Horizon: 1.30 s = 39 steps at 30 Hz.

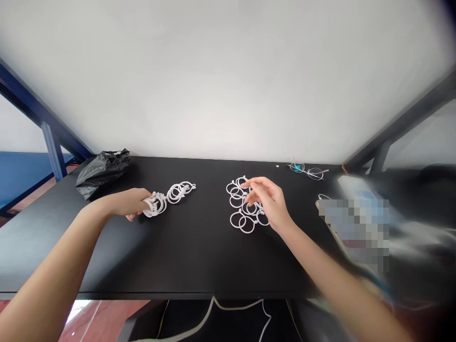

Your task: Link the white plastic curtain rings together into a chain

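White rings [156, 205] are gripped in the left hand [138, 202], its fingers closed round a bunch at nine o'clock on the black tabletop [199, 256]. Just beside it, towards ten o'clock, a second heap of rings [176, 192] lies overlapping. Toward two o'clock the right hand [267, 197] is half curled over spread-out rings [243, 203]; I cannot tell whether its fingertips pinch one. Farther out, a crumpled black plastic bag [105, 172] sits at ten o'clock, and a pair of glasses [307, 172] lies at one to two, near the pale wall [221, 85] at twelve. A blurred, pixelated object [352, 232] is at three. Below the front edge, at six, hangs a white cord [201, 324].
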Each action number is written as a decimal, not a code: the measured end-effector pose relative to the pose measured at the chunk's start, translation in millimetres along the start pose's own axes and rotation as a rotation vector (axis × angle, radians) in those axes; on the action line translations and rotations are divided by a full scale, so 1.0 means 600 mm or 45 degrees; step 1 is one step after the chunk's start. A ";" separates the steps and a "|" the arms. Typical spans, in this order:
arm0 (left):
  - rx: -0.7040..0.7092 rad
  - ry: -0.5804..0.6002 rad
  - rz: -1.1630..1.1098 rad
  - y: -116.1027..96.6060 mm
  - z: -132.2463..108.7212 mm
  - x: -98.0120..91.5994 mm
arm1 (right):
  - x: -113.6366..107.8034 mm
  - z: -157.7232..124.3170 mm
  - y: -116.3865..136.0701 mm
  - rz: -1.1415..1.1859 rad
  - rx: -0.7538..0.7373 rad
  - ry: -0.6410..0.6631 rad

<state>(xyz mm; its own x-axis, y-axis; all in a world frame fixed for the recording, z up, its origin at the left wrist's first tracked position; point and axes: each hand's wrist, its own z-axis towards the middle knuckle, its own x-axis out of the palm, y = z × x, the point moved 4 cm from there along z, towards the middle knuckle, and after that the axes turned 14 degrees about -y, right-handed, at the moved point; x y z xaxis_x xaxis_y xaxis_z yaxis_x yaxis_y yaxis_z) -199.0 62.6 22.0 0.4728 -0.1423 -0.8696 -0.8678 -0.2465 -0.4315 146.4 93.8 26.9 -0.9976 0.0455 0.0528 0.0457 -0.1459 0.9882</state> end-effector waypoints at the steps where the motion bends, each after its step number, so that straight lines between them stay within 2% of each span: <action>1: -0.008 -0.002 0.013 0.004 0.003 0.003 | -0.002 0.003 0.001 -0.033 -0.015 0.010; 4: -0.037 0.056 -0.003 0.006 0.002 0.008 | -0.009 0.010 0.001 -0.284 -0.028 0.181; 8: -0.026 -0.034 -0.179 -0.002 -0.017 -0.011 | -0.022 0.007 0.003 -0.805 -0.093 0.533; 15: -0.052 -0.068 -0.228 0.003 -0.027 -0.024 | -0.031 -0.010 0.010 -1.070 -0.172 0.809; 20: -0.022 -0.098 -0.123 0.019 -0.022 -0.022 | -0.023 -0.017 0.001 -1.238 -0.333 0.793; 24: -0.002 -0.074 -0.052 0.024 -0.027 -0.033 | -0.012 -0.020 -0.005 -1.365 -0.452 0.765; 26: -0.009 -0.129 0.036 0.018 -0.029 -0.043 | -0.008 -0.020 -0.006 -1.421 -0.468 0.734; 28: 0.036 -0.293 0.137 -0.003 -0.033 -0.052 | -0.006 -0.020 -0.006 -1.456 -0.448 0.703; 30: 0.174 -0.444 0.160 -0.044 -0.040 -0.048 | -0.007 -0.018 -0.004 -1.444 -0.407 0.678; 33: 0.446 -0.461 -0.051 -0.126 -0.058 -0.009 | -0.017 -0.011 0.006 -1.282 -0.283 0.628; 36: 0.725 -0.364 -0.325 -0.205 -0.072 0.048 | -0.035 0.004 0.022 -1.038 -0.180 0.516; 39: 0.799 -0.274 -0.671 -0.253 -0.067 0.094 | -0.046 0.016 0.029 -0.815 -0.158 0.428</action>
<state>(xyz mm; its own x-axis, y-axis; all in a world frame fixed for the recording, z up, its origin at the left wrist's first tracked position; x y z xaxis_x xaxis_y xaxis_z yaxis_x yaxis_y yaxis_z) -34.8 53.3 48.1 0.8553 0.0430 -0.5164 -0.4958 0.3577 -0.7914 175.3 99.7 44.1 -0.7899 -0.1437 -0.5962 -0.5380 -0.3043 0.7861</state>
